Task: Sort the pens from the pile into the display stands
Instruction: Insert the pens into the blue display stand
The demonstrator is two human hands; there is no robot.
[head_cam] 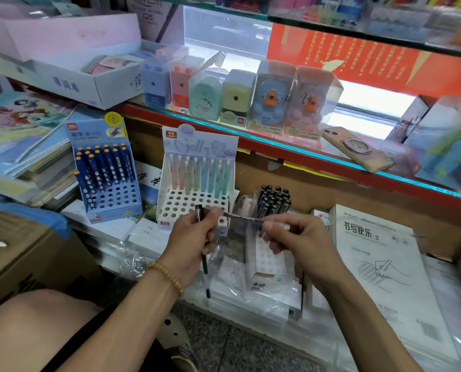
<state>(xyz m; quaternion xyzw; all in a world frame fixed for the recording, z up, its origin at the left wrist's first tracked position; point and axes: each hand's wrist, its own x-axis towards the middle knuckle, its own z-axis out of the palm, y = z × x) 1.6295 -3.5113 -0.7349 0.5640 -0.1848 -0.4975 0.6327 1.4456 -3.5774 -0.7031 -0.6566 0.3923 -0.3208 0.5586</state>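
While two dark pens are held up in front of the white stand (194, 202), the sorting step is judged to be under way, with nothing yet slotted from this pair. One dark pen (204, 261) is gripped upright in the left hand (194, 245), fingers curled round its upper part, its lower end hanging below the palm. A second pen (241, 218) is carried crosswise just in front of that stand's right corner, pinched at one end by the thumb and forefinger of the left hand and at the other by the fingertips of the right hand (291, 237); both hands are therefore closed on pens, neither spread wide. Behind the white stand's perforated base, pastel pens (200, 175) are seen standing in its back rows, many holes left free. To the left of it, a blue stand (108, 189) is partly filled with blue pens. To its right, a cluster of black pens (273, 201) is packed upright, just behind the right hand; whether these sit in a stand cannot be told. For the next move, it is judged that the crosswise pen must be turned upright, matched to its proper group, most likely the black cluster, and lowered tip-first into a free hole. Clear wrapping (224, 253) is crumpled below the hands.
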